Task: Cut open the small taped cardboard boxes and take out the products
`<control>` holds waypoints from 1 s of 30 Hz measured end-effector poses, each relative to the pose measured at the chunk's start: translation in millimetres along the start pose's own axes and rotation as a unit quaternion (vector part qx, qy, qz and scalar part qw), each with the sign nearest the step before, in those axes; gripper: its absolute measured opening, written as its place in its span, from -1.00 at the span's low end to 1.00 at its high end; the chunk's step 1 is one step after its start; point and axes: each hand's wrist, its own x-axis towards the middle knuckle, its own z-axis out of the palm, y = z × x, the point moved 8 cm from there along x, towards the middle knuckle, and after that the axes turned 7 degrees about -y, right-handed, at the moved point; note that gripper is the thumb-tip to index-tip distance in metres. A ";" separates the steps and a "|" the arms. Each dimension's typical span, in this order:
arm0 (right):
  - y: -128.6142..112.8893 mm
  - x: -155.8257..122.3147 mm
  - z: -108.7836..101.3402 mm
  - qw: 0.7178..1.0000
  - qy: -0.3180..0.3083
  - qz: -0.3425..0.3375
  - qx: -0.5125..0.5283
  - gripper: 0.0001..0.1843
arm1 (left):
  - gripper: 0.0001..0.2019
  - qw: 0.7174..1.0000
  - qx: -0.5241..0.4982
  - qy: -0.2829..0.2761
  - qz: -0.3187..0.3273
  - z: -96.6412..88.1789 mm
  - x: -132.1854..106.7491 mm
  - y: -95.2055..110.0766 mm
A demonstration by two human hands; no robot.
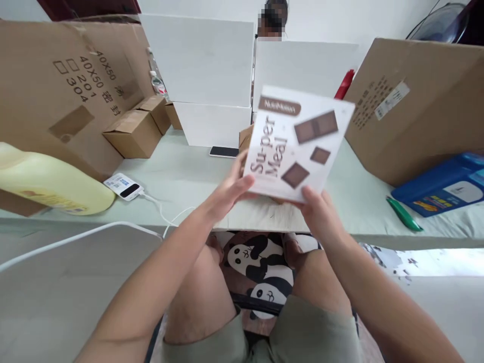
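Note:
A white box printed "Super Meal" with brown chocolate pieces is lifted above the table, tilted with its printed face towards me. My left hand grips its left side, thumb at the lower left corner and fingers hidden behind. At the lower edge, my right hand holds it with the thumb on the front; its other fingers are mostly out of sight. Partly hidden behind the white box is a brown cardboard box.
On the left are a yellow bottle, a white device with a cable and small cartons. White panels stand behind, a person beyond. Right: a large carton, blue bottle and green cutter-like object.

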 end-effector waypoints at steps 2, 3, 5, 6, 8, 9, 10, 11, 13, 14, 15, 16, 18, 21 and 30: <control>-14.2 56.6 -2.3 0.997 0.023 0.002 0.080 -0.22 | -0.35 0.996 -0.001 0.073 0.054 -16.7 35.6 15.8; -18.2 85.4 -4.7 0.995 0.034 0.021 0.095 -0.22 | -0.42 0.991 0.006 0.122 0.051 -29.6 55.4 21.1; -17.1 136.4 -8.2 0.990 0.035 0.093 0.097 -0.20 | -0.60 0.982 0.017 0.181 -0.046 -52.4 96.0 18.3; -15.3 155.6 -10.3 0.988 0.034 0.128 0.081 -0.21 | -0.63 0.972 0.016 0.202 -0.117 -62.0 111.5 12.9; -14.9 177.3 -14.3 0.984 0.036 0.164 0.066 -0.22 | -0.63 0.955 0.024 0.216 -0.202 -71.7 131.6 9.6; -16.5 178.8 -16.2 0.982 0.042 0.171 0.065 -0.23 | -0.61 0.952 0.030 0.218 -0.214 -72.1 135.4 11.5; -20.4 174.2 -18.1 0.982 0.050 0.167 0.070 -0.25 | -0.60 0.955 0.037 0.216 -0.200 -69.5 135.4 16.1; -26.2 164.2 -20.6 0.983 0.060 0.154 0.079 -0.28 | -0.59 0.963 0.044 0.211 -0.164 -63.8 131.6 22.6; -42.3 130.6 -31.3 0.986 0.089 0.096 0.099 -0.39 | -0.60 0.977 0.052 0.199 -0.044 -46.8 111.1 36.6; -50.3 108.7 -41.1 0.986 0.110 0.056 0.109 -0.46 | -0.62 0.980 0.051 0.193 0.023 -37.0 95.4 40.5; -56.1 84.3 -55.4 0.983 0.143 0.013 0.114 -0.55 | -0.63 0.975 0.039 0.209 0.067 -31.0 76.6 37.1; -56.8 58.7 -73.2 0.976 0.182 -0.018 0.117 -0.60 | -0.64 0.972 0.024 0.217 0.089 -24.9 59.3 26.8; -44.9 11.2 -114.2 0.960 0.258 -0.057 0.095 -0.56 | -0.67 0.970 0.010 0.219 0.102 -14.7 33.0 -6.7; 23.1 -40.2 -175.5 0.922 0.370 0.088 0.074 -0.66 | -0.60 0.967 0.023 0.250 0.052 -12.4 14.1 -74.0; 149.6 -21.1 -247.5 0.846 0.394 0.359 -0.007 -0.63 | -0.51 0.981 -0.031 0.189 -0.029 -1.2 36.2 -155.0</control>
